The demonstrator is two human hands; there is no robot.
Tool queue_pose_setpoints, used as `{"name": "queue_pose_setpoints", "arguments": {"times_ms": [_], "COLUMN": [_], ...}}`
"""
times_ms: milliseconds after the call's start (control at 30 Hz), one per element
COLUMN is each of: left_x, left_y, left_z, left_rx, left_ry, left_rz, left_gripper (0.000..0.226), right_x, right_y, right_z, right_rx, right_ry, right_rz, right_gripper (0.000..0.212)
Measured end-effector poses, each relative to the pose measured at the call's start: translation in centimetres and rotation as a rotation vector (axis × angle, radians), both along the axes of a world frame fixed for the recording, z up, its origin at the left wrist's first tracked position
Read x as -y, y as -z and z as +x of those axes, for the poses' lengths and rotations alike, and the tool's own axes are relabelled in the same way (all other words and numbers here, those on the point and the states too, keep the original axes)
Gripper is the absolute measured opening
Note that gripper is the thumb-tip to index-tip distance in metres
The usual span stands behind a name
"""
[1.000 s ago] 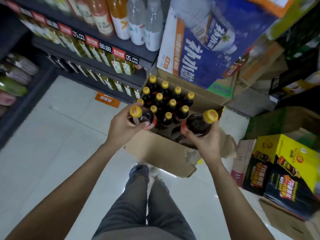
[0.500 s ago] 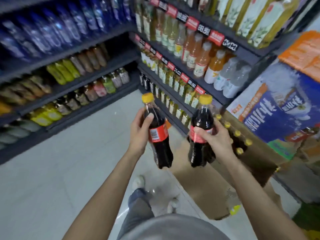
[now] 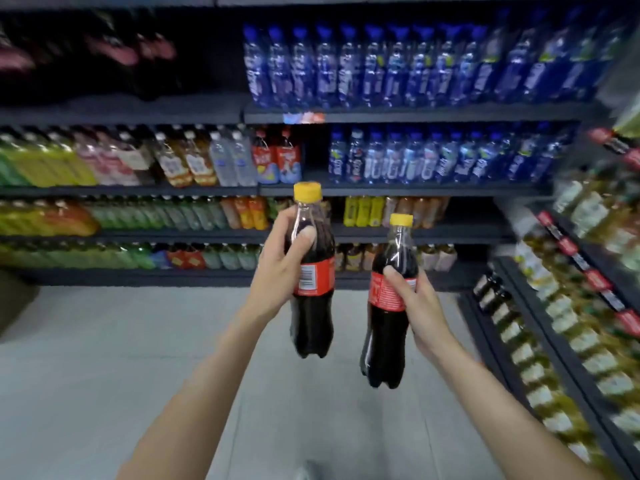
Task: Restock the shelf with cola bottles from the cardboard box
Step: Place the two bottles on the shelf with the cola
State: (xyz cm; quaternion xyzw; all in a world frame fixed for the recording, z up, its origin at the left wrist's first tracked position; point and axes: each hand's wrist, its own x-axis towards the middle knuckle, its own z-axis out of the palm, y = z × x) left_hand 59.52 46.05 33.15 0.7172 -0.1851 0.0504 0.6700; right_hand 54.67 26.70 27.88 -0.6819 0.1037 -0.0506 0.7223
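1. Since the earlier frames the view has swung away from the cardboard box, which is now out of sight, and both bottles have come up from over the box to chest height in front of a long run of shelves across the aisle.
2. The left hand wraps the left cola bottle at its shoulder, thumb pressed on the front above the red label, the other fingers curled round the back and hidden.
3. The right hand grips the right cola bottle across its label, thumb on the front, fingers curled behind it.
4. Both bottles hang upright, apart from each other, yellow caps on top; a one-per-hand hold likely lets two go onto the shelf in one trip, label outward.
5. Each bottle is sealed and full of dark cola nearly to the neck.
6. The shelves ahead hold rows of blue bottles up high and mixed coloured drinks lower down; a dark gap beside two red-labelled bottles may be the slot to fill, though blur makes that uncertain.
7. More yellow-green drinks line the rack on the right.
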Motion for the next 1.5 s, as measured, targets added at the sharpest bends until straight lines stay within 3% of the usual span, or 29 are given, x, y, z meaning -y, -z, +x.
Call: {"name": "queue_pose_setpoints", "arguments": {"times_ms": [200,300,500,667,800,933,1200,1400,1500], "left_x": [-11.1,-15.0,-21.8,-26.0,-28.9,-30.9,-35.0,-35.4,-35.5], "left_y": [-3.3,-4.1,-5.1,-7.3,-8.5,-8.5,-5.8,-4.9,-4.5], "left_z": [12.5,18.6,31.3,42.6,50.6,58.1,71.9,77.2,78.7], "left_rx": [0.108,0.138,0.251,0.334,0.393,0.422,0.405,0.319,0.316], "left_ry": [-0.251,-0.347,-0.491,-0.546,-0.578,-0.637,-0.535,-0.534,-0.559], "left_rz": [0.007,0.005,0.109,0.185,0.148,0.068,0.032,0.065,0.186], "left_gripper": [0.054,0.046,0.044,0.040,0.038,0.038,0.042,0.054,0.070], "right_x": [-9.6,-13.7,-20.3,-25.2,-28.8,-32.0,-36.5,-37.9,-37.6], "right_y": [-4.3,-6.0,-7.9,-10.0,-11.3,-11.1,-8.9,-8.3,-8.5], "right_z": [16.9,25.0,40.7,52.8,61.2,67.1,76.7,81.1,82.4], "right_rx": [0.141,0.208,0.363,0.491,0.577,0.629,0.617,0.512,0.483], "right_ry": [-0.113,-0.183,-0.306,-0.423,-0.428,-0.378,-0.216,-0.120,-0.090], "right_rz": [-0.087,-0.157,-0.212,-0.265,-0.316,-0.373,-0.430,-0.363,-0.386], "right_gripper": [0.047,0.047,0.079,0.064,0.079,0.080,0.072,0.075,0.080]}}
